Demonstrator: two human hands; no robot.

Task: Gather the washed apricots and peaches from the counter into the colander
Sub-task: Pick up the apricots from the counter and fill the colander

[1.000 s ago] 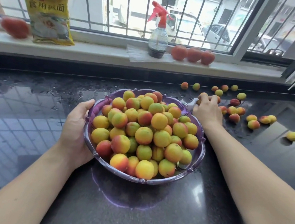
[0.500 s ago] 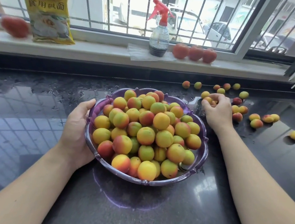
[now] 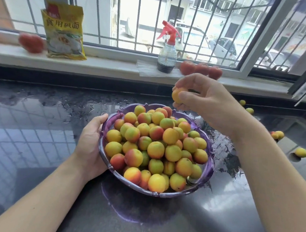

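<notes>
A purple colander point(image 3: 211, 164) heaped with yellow, orange and red apricots and peaches stands on the wet black counter point(image 3: 38, 125). My left hand point(image 3: 89, 147) grips its left rim. My right hand point(image 3: 203, 96) hovers above the colander's far right edge, fingers closed around a yellow-orange apricot point(image 3: 176, 94), possibly with more fruit hidden in the palm. Loose fruit lies on the counter to the right: one yellow piece point(image 3: 301, 152), a pair point(image 3: 277, 134), and two small ones point(image 3: 249, 110) near the back. My right forearm hides other fruit.
On the windowsill stand a yellow packet point(image 3: 63, 33), a spray bottle with a red trigger point(image 3: 167, 56), three tomatoes point(image 3: 200, 69) behind my right hand, and more tomatoes point(image 3: 31, 43) at the left. A barred window runs behind. Water droplets cover the counter.
My right hand has closed on fruit from the counter at the right and lifted it up and left, over the colander's far edge. My left hand stays on the rim.
</notes>
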